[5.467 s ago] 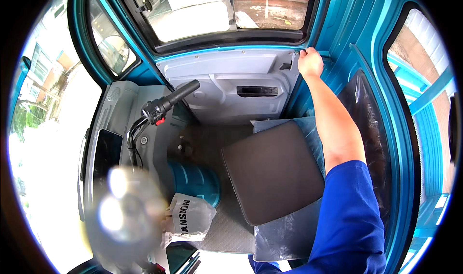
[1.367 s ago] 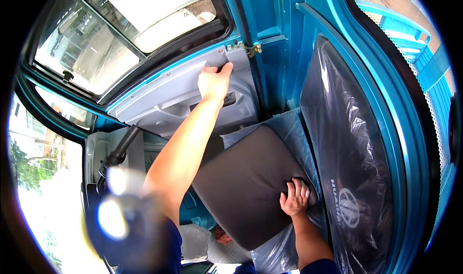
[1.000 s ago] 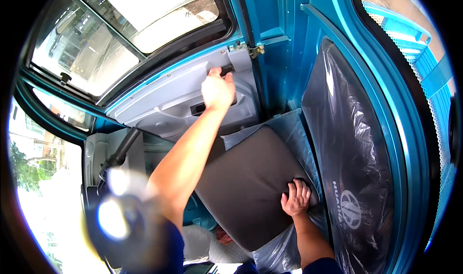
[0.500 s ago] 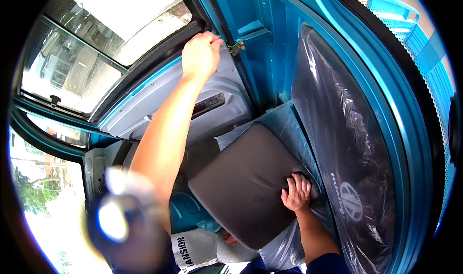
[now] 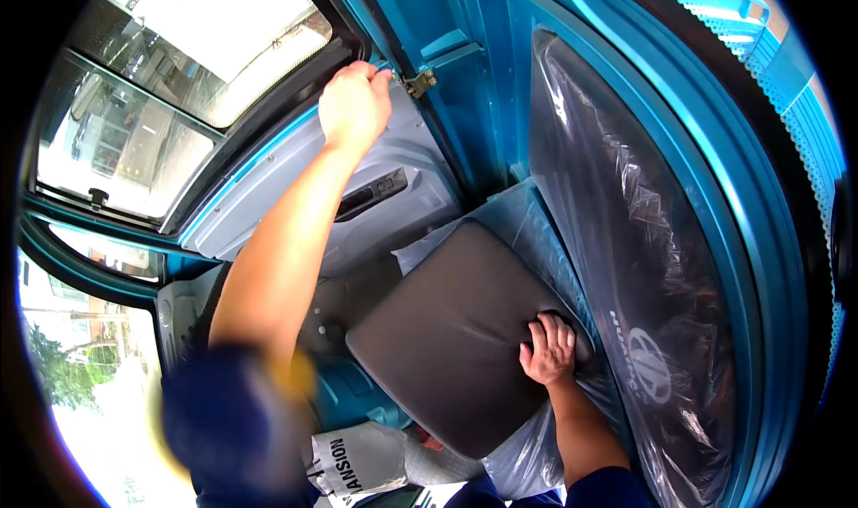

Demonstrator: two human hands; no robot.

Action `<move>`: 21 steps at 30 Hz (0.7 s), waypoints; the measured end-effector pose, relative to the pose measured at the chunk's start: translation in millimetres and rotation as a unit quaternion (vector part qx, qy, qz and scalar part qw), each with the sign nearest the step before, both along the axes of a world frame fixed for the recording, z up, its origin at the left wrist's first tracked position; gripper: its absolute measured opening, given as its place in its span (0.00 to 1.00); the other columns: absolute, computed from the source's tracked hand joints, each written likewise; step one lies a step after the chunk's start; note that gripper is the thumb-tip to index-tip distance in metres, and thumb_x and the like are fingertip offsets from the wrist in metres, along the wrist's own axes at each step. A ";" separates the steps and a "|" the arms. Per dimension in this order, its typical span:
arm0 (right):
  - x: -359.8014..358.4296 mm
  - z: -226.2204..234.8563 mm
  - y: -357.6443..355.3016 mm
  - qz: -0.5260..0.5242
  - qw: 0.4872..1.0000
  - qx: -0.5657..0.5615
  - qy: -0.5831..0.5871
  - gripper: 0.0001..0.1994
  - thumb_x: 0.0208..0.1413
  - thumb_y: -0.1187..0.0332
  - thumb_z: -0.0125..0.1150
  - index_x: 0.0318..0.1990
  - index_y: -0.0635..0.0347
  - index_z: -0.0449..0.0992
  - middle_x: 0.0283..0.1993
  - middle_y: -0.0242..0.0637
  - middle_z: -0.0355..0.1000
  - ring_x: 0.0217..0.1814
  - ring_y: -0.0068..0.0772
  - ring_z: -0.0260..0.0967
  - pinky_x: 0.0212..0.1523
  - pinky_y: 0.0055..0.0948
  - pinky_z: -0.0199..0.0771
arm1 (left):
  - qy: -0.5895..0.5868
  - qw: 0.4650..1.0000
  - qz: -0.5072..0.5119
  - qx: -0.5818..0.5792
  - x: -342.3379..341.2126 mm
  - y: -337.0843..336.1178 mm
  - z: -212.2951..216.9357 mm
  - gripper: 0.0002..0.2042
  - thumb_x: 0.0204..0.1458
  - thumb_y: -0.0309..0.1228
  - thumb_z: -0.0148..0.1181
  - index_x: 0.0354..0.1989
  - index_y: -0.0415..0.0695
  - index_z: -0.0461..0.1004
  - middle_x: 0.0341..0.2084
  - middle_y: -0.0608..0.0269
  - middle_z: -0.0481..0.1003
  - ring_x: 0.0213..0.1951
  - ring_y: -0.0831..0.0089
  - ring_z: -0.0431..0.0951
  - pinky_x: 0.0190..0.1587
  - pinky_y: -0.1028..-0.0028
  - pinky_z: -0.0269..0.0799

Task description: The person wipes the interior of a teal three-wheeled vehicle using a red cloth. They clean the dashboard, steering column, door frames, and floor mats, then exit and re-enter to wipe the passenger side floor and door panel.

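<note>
My left hand (image 5: pixel 356 106) is raised at the upper rear corner of the door's grey inner panel, beside a metal latch (image 5: pixel 420 83). Its fingers are curled closed, and what they hold, if anything, is hidden. Below and to the right, a dark grey seat cushion (image 5: pixel 456 329) lies tilted across the cab seat area. My right hand (image 5: pixel 551 352) rests on the cushion's right part near the edge, fingers spread against its surface. Clear plastic sheeting (image 5: pixel 527 459) shows around the cushion. Something skin-toned and partly hidden peeks out under its lower left edge.
A black seat back (image 5: pixel 635 240) wrapped in clear plastic stands along the right. Blue metal body panels (image 5: pixel 460 106) rise behind. The sliding window (image 5: pixel 161 106) is at upper left. A white printed bag (image 5: pixel 362 459) lies low. A blurred dark blue shape (image 5: pixel 223 419) covers the lower left.
The whole view has shifted slightly, so the door and seat back sit a little further left. My left hand stays by the latch and my right hand stays on the cushion.
</note>
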State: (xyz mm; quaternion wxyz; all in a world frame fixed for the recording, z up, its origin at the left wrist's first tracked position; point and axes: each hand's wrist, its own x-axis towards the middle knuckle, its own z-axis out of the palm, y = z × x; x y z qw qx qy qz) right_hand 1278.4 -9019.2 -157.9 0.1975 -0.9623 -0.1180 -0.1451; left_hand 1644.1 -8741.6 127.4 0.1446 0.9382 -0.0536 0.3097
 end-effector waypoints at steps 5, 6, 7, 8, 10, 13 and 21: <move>-2.9 -2.9 0.7 -0.007 1.000 -0.004 0.003 0.27 0.50 0.55 0.66 0.56 0.55 0.75 0.65 0.43 0.68 0.67 0.49 0.65 0.66 0.48 0.60 | -0.005 0.994 -0.042 -0.106 -23.3 2.2 -1.6 0.13 0.55 0.40 0.71 0.37 0.42 0.81 0.31 0.54 0.81 0.37 0.54 0.83 0.43 0.59 0.78; -3.7 -2.5 1.1 -0.008 1.000 -0.004 0.001 0.26 0.50 0.55 0.66 0.56 0.55 0.75 0.65 0.43 0.68 0.67 0.49 0.65 0.67 0.48 0.60 | -0.016 0.995 -0.042 -0.094 -31.4 10.1 -10.2 0.12 0.54 0.38 0.71 0.38 0.43 0.81 0.30 0.57 0.80 0.38 0.57 0.82 0.43 0.61 0.77; -3.9 -1.9 1.3 -0.008 1.000 -0.004 0.000 0.26 0.50 0.55 0.66 0.56 0.56 0.75 0.65 0.43 0.69 0.67 0.49 0.65 0.67 0.48 0.60 | -0.013 0.997 -0.040 -0.060 -38.0 27.6 -23.0 0.14 0.53 0.39 0.73 0.41 0.44 0.80 0.33 0.58 0.80 0.40 0.57 0.82 0.42 0.62 0.77; -4.0 -2.7 0.9 -0.006 1.000 -0.007 0.000 0.26 0.51 0.54 0.65 0.55 0.56 0.76 0.64 0.44 0.69 0.67 0.49 0.66 0.67 0.48 0.59 | 0.006 0.999 -0.031 -0.009 -43.9 44.4 -40.3 0.18 0.51 0.39 0.74 0.46 0.45 0.79 0.39 0.57 0.79 0.45 0.56 0.81 0.46 0.62 0.76; -4.9 -0.7 1.5 -0.005 1.000 -0.008 -0.002 0.26 0.52 0.53 0.64 0.56 0.56 0.75 0.64 0.44 0.69 0.66 0.49 0.66 0.67 0.48 0.59 | -0.026 0.993 -0.027 0.108 -58.9 55.2 -49.3 0.28 0.46 0.40 0.77 0.55 0.45 0.75 0.50 0.56 0.76 0.53 0.56 0.77 0.54 0.60 0.72; -3.3 -3.3 0.9 -0.003 1.000 -0.013 -0.007 0.25 0.53 0.53 0.62 0.56 0.56 0.75 0.64 0.45 0.69 0.67 0.50 0.66 0.67 0.48 0.59 | -0.115 0.964 -0.033 0.236 -65.5 37.3 -42.6 0.41 0.41 0.40 0.81 0.66 0.44 0.67 0.61 0.55 0.68 0.62 0.56 0.69 0.63 0.57 0.64; -5.7 -5.3 1.9 -0.001 1.000 -0.013 -0.007 0.26 0.53 0.53 0.62 0.57 0.57 0.75 0.65 0.45 0.69 0.67 0.51 0.66 0.67 0.49 0.58 | -0.138 0.948 -0.020 0.285 -32.7 45.4 -48.4 0.43 0.38 0.33 0.78 0.66 0.41 0.65 0.56 0.54 0.67 0.58 0.54 0.69 0.62 0.57 0.64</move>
